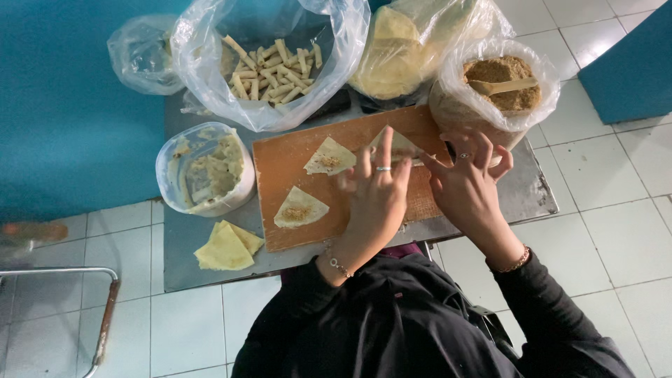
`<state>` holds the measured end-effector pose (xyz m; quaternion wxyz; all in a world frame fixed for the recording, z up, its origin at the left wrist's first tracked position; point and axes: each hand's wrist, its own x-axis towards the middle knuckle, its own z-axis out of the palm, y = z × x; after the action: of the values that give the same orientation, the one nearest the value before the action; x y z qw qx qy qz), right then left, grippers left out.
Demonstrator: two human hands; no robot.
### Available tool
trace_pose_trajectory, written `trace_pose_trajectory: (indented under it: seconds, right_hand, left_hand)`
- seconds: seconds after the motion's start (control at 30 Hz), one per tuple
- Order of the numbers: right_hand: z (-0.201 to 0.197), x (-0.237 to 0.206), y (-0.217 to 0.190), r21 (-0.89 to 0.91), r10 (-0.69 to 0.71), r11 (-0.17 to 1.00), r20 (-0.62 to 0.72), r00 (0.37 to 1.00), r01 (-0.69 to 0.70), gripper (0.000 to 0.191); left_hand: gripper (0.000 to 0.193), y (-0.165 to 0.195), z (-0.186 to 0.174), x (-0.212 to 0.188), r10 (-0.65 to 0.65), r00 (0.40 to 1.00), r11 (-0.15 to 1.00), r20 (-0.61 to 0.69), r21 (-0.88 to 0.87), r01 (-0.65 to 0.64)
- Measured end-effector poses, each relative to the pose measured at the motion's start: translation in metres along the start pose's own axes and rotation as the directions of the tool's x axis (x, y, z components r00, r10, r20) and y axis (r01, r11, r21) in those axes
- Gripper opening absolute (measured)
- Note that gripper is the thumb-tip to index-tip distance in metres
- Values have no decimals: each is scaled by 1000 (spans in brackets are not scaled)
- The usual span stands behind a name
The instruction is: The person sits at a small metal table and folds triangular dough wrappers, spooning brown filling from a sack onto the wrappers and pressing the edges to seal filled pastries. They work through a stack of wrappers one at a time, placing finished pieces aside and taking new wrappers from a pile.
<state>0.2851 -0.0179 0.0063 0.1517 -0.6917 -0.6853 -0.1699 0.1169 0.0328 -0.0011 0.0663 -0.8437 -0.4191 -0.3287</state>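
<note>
On a brown wooden board (294, 150) lie triangular pastry sheets, each with a dab of crumbly brown filling: one near the top (329, 157), one lower left (299, 208). My left hand (376, 196) and my right hand (467, 183) meet over a third sheet (396, 145) at the board's upper right. Fingers of both hands pinch and fold that sheet. Each hand wears a ring and a wrist bracelet. The hands hide most of that sheet.
A clear bag of rolled pastry sticks (269, 70) sits behind the board. A bag of flat wrappers (395, 52) and a tub of brown filling with a wooden spoon (500, 87) stand at right. A plastic tub of paste (206, 171) and spare wrappers (225, 246) lie left.
</note>
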Motion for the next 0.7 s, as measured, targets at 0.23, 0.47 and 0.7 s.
trace_pose_trajectory:
  seconds: [0.23, 0.47, 0.7]
  right_hand:
    - [2, 12, 3, -1, -28, 1000, -31, 999, 28, 37]
    - [-30, 9, -17, 171, -95, 980, -36, 995, 100, 18]
    - [-56, 64, -72, 594, -550, 727, 203, 810, 345, 23]
  left_hand:
    - [41, -37, -56, -17, -115, 987, 983, -116, -156, 96]
    - [36, -89, -102, -58, -242, 951, 967, -191, 32, 252]
    - [22, -125, -99, -95, -327, 943, 937, -61, 113, 332]
